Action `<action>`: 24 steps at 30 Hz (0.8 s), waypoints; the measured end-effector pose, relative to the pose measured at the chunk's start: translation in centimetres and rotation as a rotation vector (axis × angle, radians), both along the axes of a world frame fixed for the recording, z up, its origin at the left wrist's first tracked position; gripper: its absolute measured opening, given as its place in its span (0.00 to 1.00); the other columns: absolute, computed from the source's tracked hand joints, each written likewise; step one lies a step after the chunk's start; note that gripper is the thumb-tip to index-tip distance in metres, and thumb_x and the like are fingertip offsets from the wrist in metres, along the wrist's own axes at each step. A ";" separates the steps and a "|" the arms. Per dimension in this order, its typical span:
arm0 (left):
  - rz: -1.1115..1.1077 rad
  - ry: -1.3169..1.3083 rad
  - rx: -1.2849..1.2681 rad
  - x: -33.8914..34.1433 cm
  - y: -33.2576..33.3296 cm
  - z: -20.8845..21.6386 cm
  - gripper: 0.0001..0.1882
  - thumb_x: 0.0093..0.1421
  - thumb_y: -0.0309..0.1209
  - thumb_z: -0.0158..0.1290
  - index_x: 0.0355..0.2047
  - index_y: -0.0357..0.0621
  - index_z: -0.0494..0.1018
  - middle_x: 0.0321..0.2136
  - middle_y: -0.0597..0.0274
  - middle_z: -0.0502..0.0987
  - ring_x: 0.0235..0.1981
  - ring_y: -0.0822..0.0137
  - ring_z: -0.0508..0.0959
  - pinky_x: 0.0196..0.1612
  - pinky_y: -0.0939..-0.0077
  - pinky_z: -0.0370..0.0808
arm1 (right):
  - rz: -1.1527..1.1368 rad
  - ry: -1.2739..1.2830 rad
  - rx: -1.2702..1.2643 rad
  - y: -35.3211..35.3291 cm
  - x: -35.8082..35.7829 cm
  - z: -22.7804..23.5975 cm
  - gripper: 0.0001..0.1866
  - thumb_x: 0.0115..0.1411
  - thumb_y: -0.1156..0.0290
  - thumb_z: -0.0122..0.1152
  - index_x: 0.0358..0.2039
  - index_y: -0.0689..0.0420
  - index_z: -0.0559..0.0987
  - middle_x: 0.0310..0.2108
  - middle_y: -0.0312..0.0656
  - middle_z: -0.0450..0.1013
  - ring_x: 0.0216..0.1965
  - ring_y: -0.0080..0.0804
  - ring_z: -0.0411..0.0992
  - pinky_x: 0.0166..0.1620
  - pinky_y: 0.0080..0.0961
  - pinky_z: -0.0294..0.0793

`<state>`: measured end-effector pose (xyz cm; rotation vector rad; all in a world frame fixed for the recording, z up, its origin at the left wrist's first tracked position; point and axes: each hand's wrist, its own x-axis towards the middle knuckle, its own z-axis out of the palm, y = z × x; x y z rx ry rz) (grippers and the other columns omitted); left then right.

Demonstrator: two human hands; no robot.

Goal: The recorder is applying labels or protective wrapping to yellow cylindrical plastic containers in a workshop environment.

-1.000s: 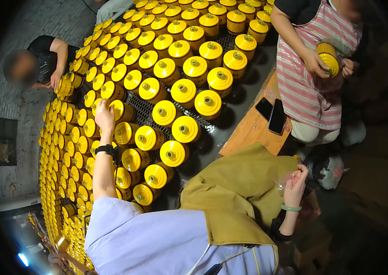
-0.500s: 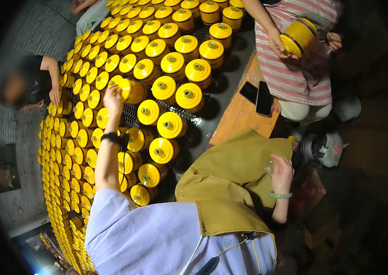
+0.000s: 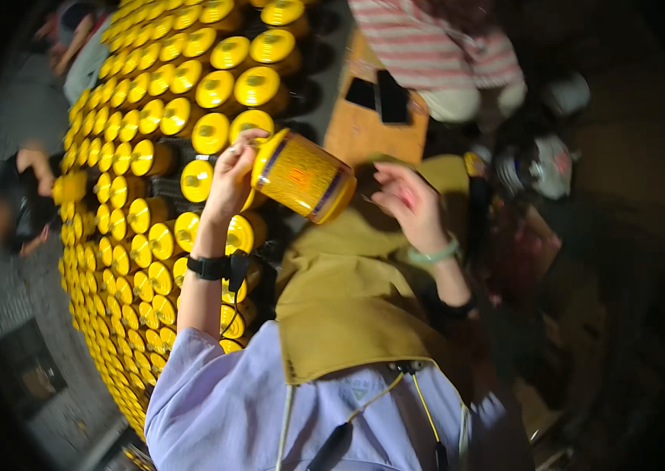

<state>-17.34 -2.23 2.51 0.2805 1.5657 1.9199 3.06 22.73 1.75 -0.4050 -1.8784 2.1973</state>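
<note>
My left hand (image 3: 232, 177) grips a yellow cylindrical canister (image 3: 305, 177) by its capped end. It lies tilted in the air over the edge of the rows, with dark bands near both ends and a red mark on its textured side. My right hand (image 3: 412, 208), a pale green bangle at its wrist, is open with fingers spread, just right of the canister's other end and not touching it. Rows of similar yellow canisters (image 3: 212, 133) stand upright on my left, each with a stepped lid and a small fitting on top.
A wooden board (image 3: 383, 137) ahead carries two dark phones (image 3: 393, 97). Beyond it sits a person in a striped apron (image 3: 434, 47). Another person (image 3: 22, 196) reaches to the rows from the far left. A white plastic bag (image 3: 551, 169) lies at the right.
My left hand has lifted a canister from the rows and brought it right, toward my lap. My right hand has risen toward it and opened; the small clear thing at its fingers no longer shows.
</note>
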 end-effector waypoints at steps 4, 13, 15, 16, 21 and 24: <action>-0.361 -0.011 0.165 2.9 6.2 -3.9 0.09 0.66 0.29 0.50 0.39 0.36 0.75 0.50 0.59 0.73 0.48 0.70 0.73 0.53 0.75 0.68 | 0.010 0.014 0.277 0.4 0.2 -0.9 0.28 0.47 0.77 0.74 0.50 0.56 0.75 0.36 0.33 0.68 0.26 0.18 0.62 0.31 0.17 0.67; -0.576 0.152 0.040 3.3 8.0 -5.1 0.10 0.66 0.29 0.50 0.30 0.35 0.73 0.52 0.53 0.75 0.53 0.66 0.72 0.57 0.70 0.66 | 0.012 -0.056 0.202 0.2 1.2 -2.2 0.25 0.46 0.83 0.72 0.47 0.58 0.76 0.37 0.35 0.66 0.31 0.19 0.67 0.36 0.17 0.71; -0.574 0.188 0.031 3.3 8.2 -5.3 0.10 0.66 0.29 0.50 0.30 0.35 0.72 0.51 0.53 0.75 0.53 0.66 0.72 0.57 0.70 0.66 | -0.014 -0.014 0.229 0.3 1.3 -2.5 0.20 0.48 0.80 0.70 0.43 0.58 0.77 0.36 0.36 0.69 0.31 0.24 0.71 0.34 0.23 0.72; -0.573 0.204 0.021 3.3 8.2 -5.4 0.10 0.66 0.29 0.50 0.29 0.35 0.72 0.51 0.53 0.75 0.53 0.66 0.72 0.57 0.70 0.66 | -0.015 -0.013 0.227 0.4 1.3 -2.7 0.20 0.48 0.80 0.70 0.43 0.58 0.77 0.36 0.36 0.69 0.31 0.24 0.71 0.34 0.23 0.72; -0.539 0.170 0.022 3.4 8.8 -5.5 0.08 0.65 0.27 0.50 0.31 0.34 0.73 0.50 0.55 0.75 0.52 0.67 0.72 0.57 0.71 0.66 | -0.011 -0.068 0.476 0.7 1.8 -2.7 0.14 0.49 0.80 0.70 0.36 0.60 0.78 0.34 0.38 0.70 0.30 0.24 0.72 0.34 0.21 0.73; -0.561 0.219 -0.001 3.5 9.0 -5.0 0.08 0.66 0.27 0.50 0.31 0.34 0.73 0.49 0.56 0.76 0.51 0.68 0.73 0.56 0.72 0.67 | -0.076 -0.032 0.353 0.7 1.8 -2.3 0.15 0.48 0.79 0.71 0.37 0.60 0.78 0.34 0.38 0.70 0.31 0.25 0.72 0.35 0.22 0.73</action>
